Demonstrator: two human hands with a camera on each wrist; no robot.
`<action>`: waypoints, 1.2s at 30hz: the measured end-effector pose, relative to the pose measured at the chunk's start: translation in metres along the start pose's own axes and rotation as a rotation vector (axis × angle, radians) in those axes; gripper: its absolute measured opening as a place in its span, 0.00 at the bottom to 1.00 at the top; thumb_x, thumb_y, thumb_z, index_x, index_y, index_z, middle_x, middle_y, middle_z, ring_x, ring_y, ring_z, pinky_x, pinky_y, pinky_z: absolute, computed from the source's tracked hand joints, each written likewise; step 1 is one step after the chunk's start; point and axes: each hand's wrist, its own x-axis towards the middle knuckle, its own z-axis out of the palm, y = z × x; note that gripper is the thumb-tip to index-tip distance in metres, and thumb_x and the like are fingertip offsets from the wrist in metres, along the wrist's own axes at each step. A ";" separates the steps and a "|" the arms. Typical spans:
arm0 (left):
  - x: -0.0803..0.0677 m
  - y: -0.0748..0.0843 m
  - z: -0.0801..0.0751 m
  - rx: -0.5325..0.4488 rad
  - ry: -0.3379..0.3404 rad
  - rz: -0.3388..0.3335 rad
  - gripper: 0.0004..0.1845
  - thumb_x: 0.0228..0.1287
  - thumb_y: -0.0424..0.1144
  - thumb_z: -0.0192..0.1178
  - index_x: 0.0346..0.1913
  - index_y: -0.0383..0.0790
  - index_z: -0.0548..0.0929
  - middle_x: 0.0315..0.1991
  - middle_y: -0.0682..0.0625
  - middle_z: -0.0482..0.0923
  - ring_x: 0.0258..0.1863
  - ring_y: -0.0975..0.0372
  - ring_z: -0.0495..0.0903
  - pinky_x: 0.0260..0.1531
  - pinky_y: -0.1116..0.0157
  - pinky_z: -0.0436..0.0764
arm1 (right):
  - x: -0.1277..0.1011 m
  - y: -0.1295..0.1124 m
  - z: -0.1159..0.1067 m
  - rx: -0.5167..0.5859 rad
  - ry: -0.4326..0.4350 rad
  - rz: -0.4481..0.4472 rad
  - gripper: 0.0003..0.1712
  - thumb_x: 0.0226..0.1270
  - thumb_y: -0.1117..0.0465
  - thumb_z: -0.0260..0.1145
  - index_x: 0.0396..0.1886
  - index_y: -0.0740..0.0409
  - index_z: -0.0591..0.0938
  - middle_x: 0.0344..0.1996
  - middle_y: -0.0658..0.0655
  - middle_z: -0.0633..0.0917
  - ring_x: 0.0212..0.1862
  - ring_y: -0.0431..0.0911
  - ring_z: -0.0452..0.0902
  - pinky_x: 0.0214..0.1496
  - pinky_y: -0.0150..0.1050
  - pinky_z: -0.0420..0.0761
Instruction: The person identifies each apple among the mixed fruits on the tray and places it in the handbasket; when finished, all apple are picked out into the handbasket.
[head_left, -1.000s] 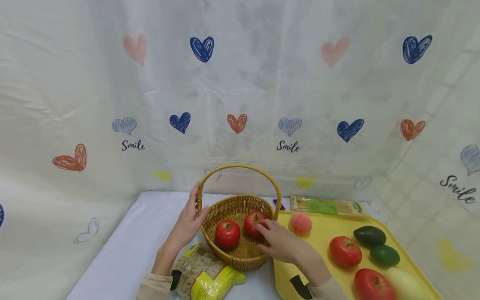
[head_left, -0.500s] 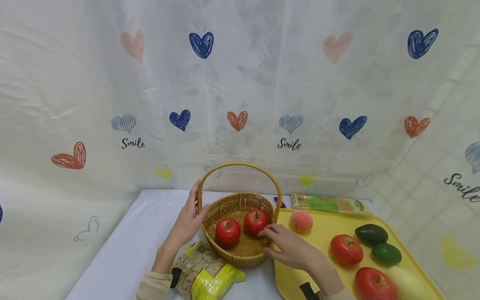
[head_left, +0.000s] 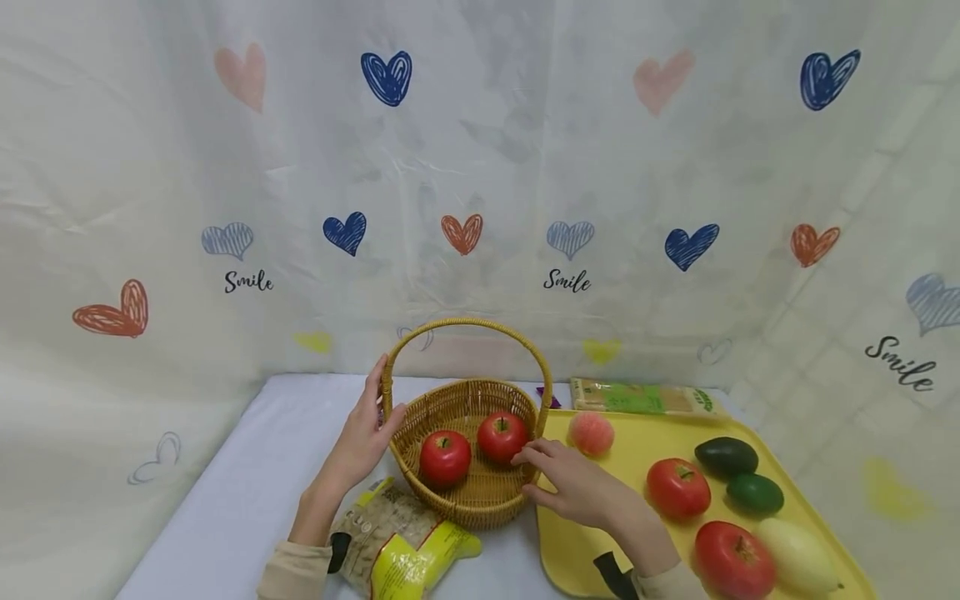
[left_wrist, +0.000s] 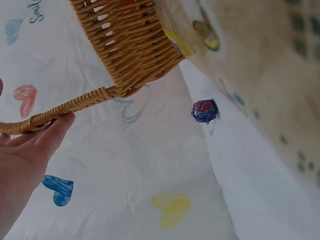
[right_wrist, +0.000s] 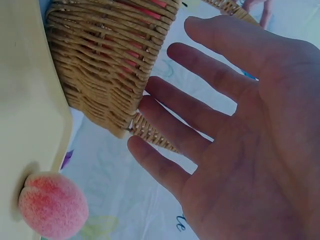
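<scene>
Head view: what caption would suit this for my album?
Left hand steadies a wicker basket of two apples; right hand hovers open.

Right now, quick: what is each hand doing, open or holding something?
Left hand: open, straight fingers resting against the basket handle.
Right hand: open, fingers spread, holding nothing, beside the basket's rim.
</scene>
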 end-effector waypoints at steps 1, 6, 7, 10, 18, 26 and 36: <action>0.000 -0.001 -0.001 0.006 -0.001 0.002 0.43 0.80 0.50 0.53 0.84 0.59 0.38 0.83 0.37 0.50 0.56 0.45 0.75 0.39 0.60 0.75 | 0.000 0.001 -0.001 0.004 0.003 0.001 0.19 0.74 0.52 0.66 0.61 0.50 0.81 0.60 0.54 0.81 0.58 0.51 0.80 0.61 0.56 0.81; 0.001 -0.002 -0.001 0.009 -0.006 0.009 0.43 0.80 0.52 0.52 0.84 0.56 0.38 0.83 0.38 0.48 0.55 0.45 0.75 0.41 0.58 0.76 | -0.005 0.009 -0.008 -0.009 0.043 0.004 0.18 0.73 0.56 0.67 0.60 0.50 0.81 0.58 0.54 0.82 0.58 0.52 0.80 0.60 0.58 0.80; 0.002 -0.002 -0.001 0.006 -0.003 0.017 0.43 0.80 0.52 0.53 0.85 0.55 0.38 0.83 0.38 0.48 0.61 0.45 0.74 0.44 0.55 0.77 | -0.007 0.013 -0.011 -0.012 0.054 0.006 0.18 0.73 0.56 0.67 0.60 0.51 0.81 0.58 0.54 0.82 0.58 0.52 0.81 0.59 0.57 0.80; 0.003 0.000 0.000 0.000 0.001 0.031 0.43 0.80 0.51 0.53 0.85 0.54 0.39 0.84 0.38 0.47 0.71 0.43 0.69 0.52 0.48 0.79 | -0.014 0.026 -0.019 -0.019 0.080 0.034 0.19 0.73 0.57 0.68 0.60 0.52 0.80 0.57 0.56 0.81 0.56 0.53 0.81 0.56 0.55 0.82; 0.003 0.001 0.000 -0.002 -0.003 0.024 0.43 0.80 0.51 0.52 0.84 0.57 0.38 0.83 0.36 0.49 0.70 0.41 0.70 0.48 0.53 0.77 | -0.039 0.066 -0.035 -0.046 0.124 0.206 0.30 0.68 0.53 0.72 0.64 0.64 0.78 0.60 0.70 0.79 0.60 0.69 0.76 0.59 0.66 0.78; -0.002 -0.003 -0.003 0.004 -0.014 -0.027 0.43 0.80 0.51 0.53 0.84 0.57 0.39 0.82 0.39 0.52 0.28 0.58 0.68 0.30 0.64 0.72 | -0.057 0.102 -0.037 0.010 0.066 0.362 0.29 0.68 0.51 0.71 0.63 0.61 0.77 0.59 0.73 0.77 0.55 0.68 0.78 0.57 0.69 0.78; 0.001 0.000 -0.002 -0.025 -0.031 -0.023 0.42 0.81 0.51 0.51 0.84 0.56 0.38 0.81 0.37 0.52 0.34 0.53 0.73 0.37 0.60 0.77 | -0.073 0.126 -0.042 0.069 0.038 0.442 0.31 0.68 0.51 0.71 0.63 0.64 0.75 0.59 0.78 0.75 0.58 0.74 0.73 0.57 0.72 0.75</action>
